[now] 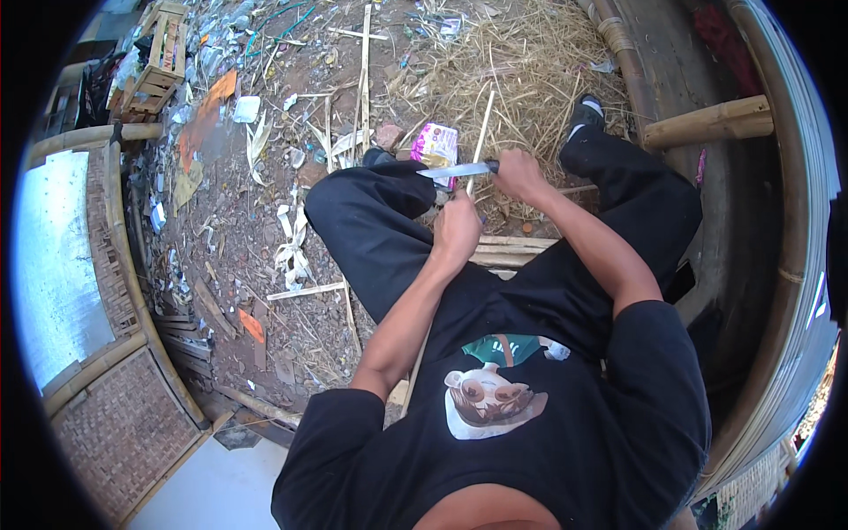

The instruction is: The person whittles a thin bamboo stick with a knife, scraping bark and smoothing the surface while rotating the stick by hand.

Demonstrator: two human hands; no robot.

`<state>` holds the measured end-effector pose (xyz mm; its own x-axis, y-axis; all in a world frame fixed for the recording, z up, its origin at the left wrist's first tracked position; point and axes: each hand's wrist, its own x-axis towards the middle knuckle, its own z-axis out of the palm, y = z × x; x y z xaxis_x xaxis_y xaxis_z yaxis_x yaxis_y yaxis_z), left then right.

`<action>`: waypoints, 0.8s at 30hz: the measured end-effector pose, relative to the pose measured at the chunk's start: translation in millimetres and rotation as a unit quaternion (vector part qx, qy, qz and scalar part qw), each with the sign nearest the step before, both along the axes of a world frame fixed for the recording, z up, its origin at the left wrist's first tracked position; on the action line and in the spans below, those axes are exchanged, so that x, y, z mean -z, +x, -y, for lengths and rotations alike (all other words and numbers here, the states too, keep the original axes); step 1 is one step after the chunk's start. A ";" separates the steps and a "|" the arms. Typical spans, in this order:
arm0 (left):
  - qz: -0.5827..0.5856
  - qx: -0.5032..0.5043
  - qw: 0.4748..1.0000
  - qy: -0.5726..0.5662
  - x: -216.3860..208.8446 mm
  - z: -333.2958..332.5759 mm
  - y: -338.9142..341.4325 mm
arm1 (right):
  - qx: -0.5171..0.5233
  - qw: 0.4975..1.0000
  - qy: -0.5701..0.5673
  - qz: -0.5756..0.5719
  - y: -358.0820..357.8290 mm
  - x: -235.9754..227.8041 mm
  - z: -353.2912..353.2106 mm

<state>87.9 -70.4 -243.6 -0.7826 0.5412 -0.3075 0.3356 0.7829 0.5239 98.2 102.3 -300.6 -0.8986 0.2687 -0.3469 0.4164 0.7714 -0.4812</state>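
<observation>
My right hand (pixel 519 175) is closed round the dark handle of a knife (pixel 464 170), whose blade points left. Held upright in my closed left hand (pixel 457 231) is a thin pale bamboo strip (pixel 483 132), running up and away between my knees. The blade lies across the strip just above my left fist; whether it cuts into it I cannot tell. Behind the blade, a pink and white packet (pixel 435 146) lies on the ground. Below my hands, several pale bamboo pieces (pixel 517 250) lie between my thighs.
Dry straw and shavings (pixel 495 62) spread over the far ground. Litter and thin sticks (pixel 365 71) lie to the left, with a wooden crate (pixel 163 57) at the far left. A woven bamboo panel (pixel 128 433) stands at left. Bamboo poles (pixel 707 122) frame the right side.
</observation>
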 end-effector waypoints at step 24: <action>0.034 -0.022 0.999 -0.004 -3.4 2.1 -0.1 | 0.033 0.995 -0.068 0.060 13.6 5.1 5.6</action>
